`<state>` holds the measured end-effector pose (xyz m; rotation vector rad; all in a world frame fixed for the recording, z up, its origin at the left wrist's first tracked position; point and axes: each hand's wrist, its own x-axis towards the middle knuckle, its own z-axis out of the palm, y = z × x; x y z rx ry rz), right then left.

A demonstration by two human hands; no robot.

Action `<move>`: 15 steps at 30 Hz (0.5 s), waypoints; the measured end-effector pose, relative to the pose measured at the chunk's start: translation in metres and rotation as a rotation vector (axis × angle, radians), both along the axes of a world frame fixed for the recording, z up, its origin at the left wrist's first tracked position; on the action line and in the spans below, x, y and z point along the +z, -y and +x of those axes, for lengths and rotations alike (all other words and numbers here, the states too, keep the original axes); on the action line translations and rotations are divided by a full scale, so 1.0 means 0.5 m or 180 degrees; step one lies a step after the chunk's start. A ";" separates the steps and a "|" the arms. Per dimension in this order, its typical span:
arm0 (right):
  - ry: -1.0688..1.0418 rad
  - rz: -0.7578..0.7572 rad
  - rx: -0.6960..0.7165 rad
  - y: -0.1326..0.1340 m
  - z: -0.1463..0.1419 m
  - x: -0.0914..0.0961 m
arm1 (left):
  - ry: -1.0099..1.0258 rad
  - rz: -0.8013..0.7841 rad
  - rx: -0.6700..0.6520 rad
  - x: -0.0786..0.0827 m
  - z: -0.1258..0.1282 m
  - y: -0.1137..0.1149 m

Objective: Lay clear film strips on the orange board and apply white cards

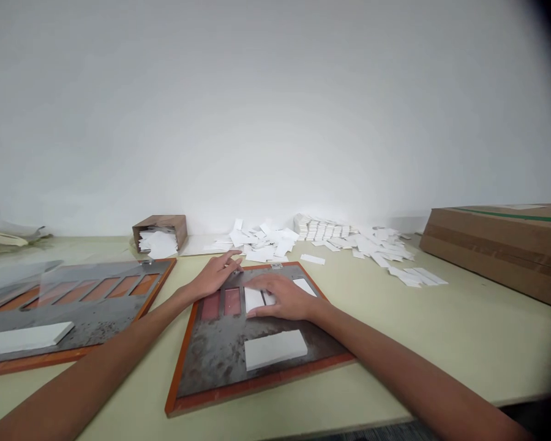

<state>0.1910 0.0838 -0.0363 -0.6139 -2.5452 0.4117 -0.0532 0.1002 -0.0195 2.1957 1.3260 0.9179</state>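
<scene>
White card point(253, 299) is seeming light, bendable, its near edge suiting a pinch. Right hand point(282, 296) and left hand point(215, 274) are hiding their grips; I'm not telling which.

The head view looks forward and down from above the near side of the table point(468, 331), which spans the lower frame; the facing wall point(275, 110) fills the upper half.

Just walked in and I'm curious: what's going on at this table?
A person is working barehanded at an orange-edged board. The right hand is over white cards in its slots; the left hand is near the far edge. Two slots to the left show red, with no white card. A white block lies on the board's near part, and loose white cards lie scattered beyond it.
</scene>
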 end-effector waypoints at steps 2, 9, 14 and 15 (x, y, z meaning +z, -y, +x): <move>-0.0090 -0.0062 -0.0101 0.004 0.003 0.001 | -0.0025 -0.0031 -0.0004 -0.002 -0.003 0.000; -0.1059 -0.0727 -0.1033 -0.011 0.030 0.007 | -0.0068 -0.0276 -0.0416 0.019 0.008 0.008; -0.1329 -0.0872 -0.1357 -0.053 0.046 -0.015 | -0.0550 -0.0453 -0.0870 0.038 0.020 0.063; -0.1330 -0.0900 -0.1359 -0.058 0.047 -0.019 | -0.0763 -0.0396 -0.0899 0.034 0.020 0.075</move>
